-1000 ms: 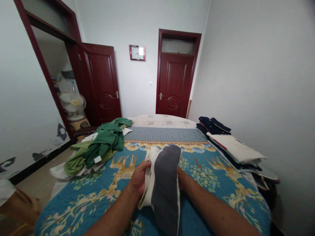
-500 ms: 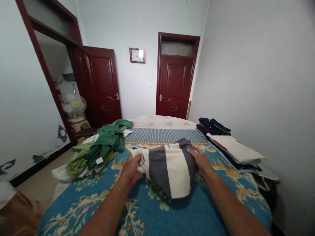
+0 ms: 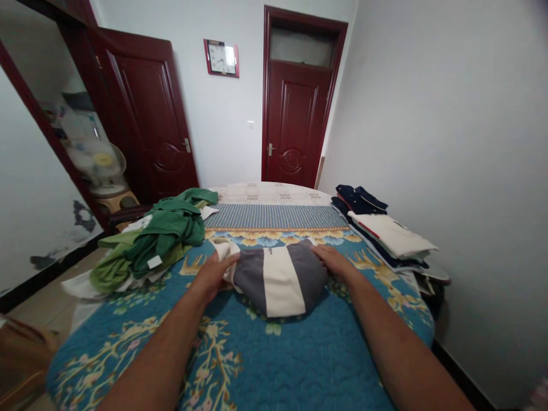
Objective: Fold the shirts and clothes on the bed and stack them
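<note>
A grey and cream striped garment [image 3: 278,278] lies bunched on the blue patterned bedspread [image 3: 274,359] in the middle of the bed. My left hand [image 3: 213,273] rests on its left edge with fingers stretched out over the cream fabric. My right hand [image 3: 333,261] lies flat on the garment's upper right edge, fingers extended. Both forearms reach forward over the bed.
A heap of green and white clothes [image 3: 149,242] sits at the bed's left side. A stack of folded dark and white clothes [image 3: 385,231] lies along the right wall. Two dark red doors [image 3: 295,123], a wall clock [image 3: 221,57] and a fan [image 3: 100,165] stand beyond.
The striped garment went from held upright in both hands to lying on the bedspread. My hands moved apart to its left and right edges and flattened. The view shifted closer and lower.
</note>
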### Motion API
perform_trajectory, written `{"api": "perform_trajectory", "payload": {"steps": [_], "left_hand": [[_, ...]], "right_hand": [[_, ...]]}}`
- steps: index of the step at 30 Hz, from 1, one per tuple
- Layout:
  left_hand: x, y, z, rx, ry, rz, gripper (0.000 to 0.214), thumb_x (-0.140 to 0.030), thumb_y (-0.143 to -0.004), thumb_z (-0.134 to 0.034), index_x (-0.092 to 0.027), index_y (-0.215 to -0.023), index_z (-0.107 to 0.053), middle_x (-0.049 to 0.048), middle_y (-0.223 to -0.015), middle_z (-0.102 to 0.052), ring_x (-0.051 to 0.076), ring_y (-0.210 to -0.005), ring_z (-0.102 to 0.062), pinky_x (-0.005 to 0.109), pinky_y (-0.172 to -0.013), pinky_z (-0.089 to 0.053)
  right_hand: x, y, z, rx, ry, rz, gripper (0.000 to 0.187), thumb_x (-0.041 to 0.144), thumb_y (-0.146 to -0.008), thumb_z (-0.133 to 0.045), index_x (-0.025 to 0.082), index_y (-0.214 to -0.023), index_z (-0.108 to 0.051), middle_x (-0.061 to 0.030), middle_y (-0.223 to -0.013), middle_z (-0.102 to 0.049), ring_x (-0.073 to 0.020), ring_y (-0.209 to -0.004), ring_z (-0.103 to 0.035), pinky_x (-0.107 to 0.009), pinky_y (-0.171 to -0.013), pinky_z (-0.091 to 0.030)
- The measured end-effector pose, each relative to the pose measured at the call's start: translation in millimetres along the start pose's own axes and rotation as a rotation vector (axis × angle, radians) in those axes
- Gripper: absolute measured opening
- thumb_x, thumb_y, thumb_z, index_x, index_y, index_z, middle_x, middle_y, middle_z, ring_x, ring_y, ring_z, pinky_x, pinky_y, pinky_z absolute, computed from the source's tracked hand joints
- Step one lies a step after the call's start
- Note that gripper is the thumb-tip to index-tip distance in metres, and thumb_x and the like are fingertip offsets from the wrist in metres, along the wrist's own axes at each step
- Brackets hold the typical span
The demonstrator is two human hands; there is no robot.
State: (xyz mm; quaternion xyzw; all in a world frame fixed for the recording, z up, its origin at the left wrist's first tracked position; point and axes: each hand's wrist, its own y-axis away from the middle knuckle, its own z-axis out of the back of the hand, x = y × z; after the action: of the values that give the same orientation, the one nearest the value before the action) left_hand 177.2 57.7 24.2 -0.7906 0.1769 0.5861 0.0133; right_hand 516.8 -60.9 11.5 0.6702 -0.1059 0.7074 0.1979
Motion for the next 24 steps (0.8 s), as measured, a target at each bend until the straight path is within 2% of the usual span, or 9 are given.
{"api": "perform_trajectory", "payload": {"steps": [3, 6, 10, 13, 15, 17, 18, 22, 24], "left_hand": [[1.9, 6.4, -6.0, 0.038, -0.17, -0.036, 0.053, -0.025, -0.07, -0.092, -0.018, -0.119, -0.072, 0.0097, -0.092, -0.081, 0.024, -0.065, -0.074, 0.031, -0.055, -0.059], [-5.6, 3.7, -9.6, -0.025, -0.003, -0.18, 0.049, -0.022, -0.074, -0.088, -0.019, -0.121, -0.073, 0.0095, -0.097, -0.081, 0.024, -0.075, -0.077, 0.032, -0.066, -0.062], [-27.3, -3.0, -0.2, -0.115, 0.237, -0.335, 0.054, -0.02, -0.072, -0.086, -0.019, -0.123, -0.07, 0.0057, -0.092, -0.081, 0.025, -0.085, -0.079, 0.036, -0.079, -0.065], [-32.3, -7.9, 9.6, -0.169, 0.216, -0.331, 0.048, -0.017, -0.072, -0.083, -0.018, -0.119, -0.072, 0.0026, -0.086, -0.079, 0.023, -0.082, -0.078, 0.034, -0.079, -0.065], [-28.0, -13.5, 14.1, -0.197, 0.165, -0.263, 0.039, -0.014, -0.075, -0.079, -0.017, -0.113, -0.073, 0.0022, -0.082, -0.078, 0.021, -0.078, -0.077, 0.033, -0.078, -0.064], [-22.7, -21.3, 19.0, -0.284, 0.15, -0.235, 0.032, -0.01, -0.078, -0.074, -0.016, -0.109, -0.073, 0.0019, -0.08, -0.076, 0.02, -0.074, -0.076, 0.032, -0.076, -0.063], [-21.1, -25.8, 22.6, -0.353, 0.171, -0.262, 0.032, -0.008, -0.079, -0.072, -0.016, -0.11, -0.073, 0.0016, -0.081, -0.076, 0.018, -0.073, -0.074, 0.031, -0.075, -0.063], [-24.8, -39.9, 45.5, -0.664, 0.289, -0.465, 0.039, -0.005, -0.08, -0.068, -0.016, -0.117, -0.071, 0.0001, -0.095, -0.076, 0.015, -0.077, -0.071, 0.028, -0.075, -0.06], [-28.7, -41.8, 57.3, -0.804, 0.224, -0.548, 0.039, -0.009, -0.081, -0.07, -0.016, -0.12, -0.071, -0.0002, -0.102, -0.075, 0.015, -0.084, -0.07, 0.025, -0.073, -0.058]], "right_hand": [[6.7, 4.7, -11.5, 0.019, -0.153, 0.065, 0.037, 0.046, -0.07, -0.086, 0.024, -0.097, -0.074, 0.0019, -0.075, -0.074, -0.0166, -0.06, -0.063, -0.028, -0.058, -0.048], [19.9, 7.9, -17.0, -0.073, -0.295, 0.209, 0.051, 0.047, -0.068, -0.087, 0.023, -0.111, -0.078, -0.0015, -0.092, -0.08, -0.0237, -0.081, -0.073, -0.033, -0.075, -0.056], [33.1, 10.7, -11.9, -0.293, -0.326, 0.306, 0.058, 0.053, -0.069, -0.087, 0.022, -0.117, -0.077, -0.0026, -0.096, -0.081, -0.0248, -0.085, -0.074, -0.034, -0.075, -0.056], [32.7, 9.8, -9.9, -0.382, -0.301, 0.327, 0.054, 0.051, -0.069, -0.087, 0.021, -0.114, -0.076, -0.004, -0.095, -0.08, -0.0244, -0.084, -0.072, -0.034, -0.073, -0.056], [27.0, 5.9, -10.5, -0.352, -0.28, 0.329, 0.048, 0.049, -0.072, -0.084, 0.022, -0.111, -0.076, -0.0042, -0.096, -0.08, -0.024, -0.085, -0.072, -0.034, -0.074, -0.057], [18.0, -1.2, -9.2, -0.299, -0.26, 0.343, 0.044, 0.048, -0.075, -0.08, 0.023, -0.11, -0.075, -0.0048, -0.102, -0.079, -0.0241, -0.09, -0.072, -0.035, -0.077, -0.057], [12.7, -5.6, -6.9, -0.29, -0.227, 0.353, 0.043, 0.047, -0.076, -0.078, 0.023, -0.111, -0.075, -0.0055, -0.105, -0.079, -0.0246, -0.094, -0.072, -0.035, -0.079, -0.057], [-8.3, -21.6, 7.3, -0.395, 0.102, 0.322, 0.038, 0.04, -0.071, -0.079, 0.023, -0.104, -0.076, -0.0079, -0.106, -0.078, -0.0281, -0.106, -0.07, -0.042, -0.097, -0.052], [-16.0, -25.2, 9.1, -0.395, 0.227, 0.285, 0.031, 0.039, -0.07, -0.079, 0.024, -0.096, -0.077, -0.0068, -0.097, -0.078, -0.0296, -0.106, -0.07, -0.044, -0.103, -0.048]]}}
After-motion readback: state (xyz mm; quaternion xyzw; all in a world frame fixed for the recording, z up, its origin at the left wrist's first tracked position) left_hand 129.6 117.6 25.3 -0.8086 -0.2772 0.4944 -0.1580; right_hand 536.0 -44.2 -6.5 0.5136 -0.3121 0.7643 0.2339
